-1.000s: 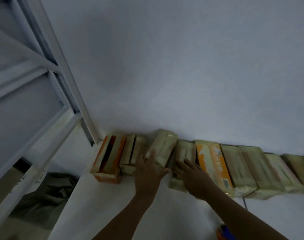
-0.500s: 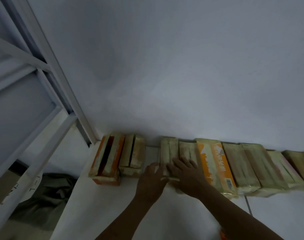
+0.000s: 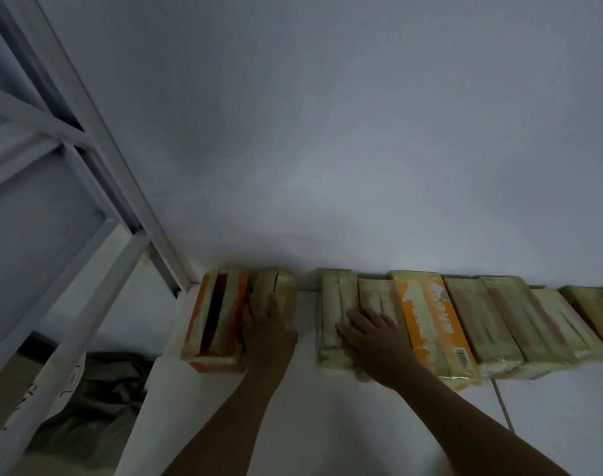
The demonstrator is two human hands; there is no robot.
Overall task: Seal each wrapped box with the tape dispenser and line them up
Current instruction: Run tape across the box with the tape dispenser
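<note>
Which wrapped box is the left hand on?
The left hand rests on the pale green wrapped box, second from the row's left end: orange dark-striped box on its left, gap on its right.

You have one view, from the camera on your head. It looks forward and down across the table [image 3: 327, 427] toward the wall [image 3: 361, 132], which fills the upper half of the picture. The table's far edge, where the boxes [image 3: 464, 321] stand in a row, runs across the lower third. The view is near: your left hand [image 3: 269, 329] and right hand [image 3: 373, 336] reach that row at arm's length, with both forearms entering from the bottom. The table's left edge and a white frame [image 3: 97, 159] close off the left side.
</note>
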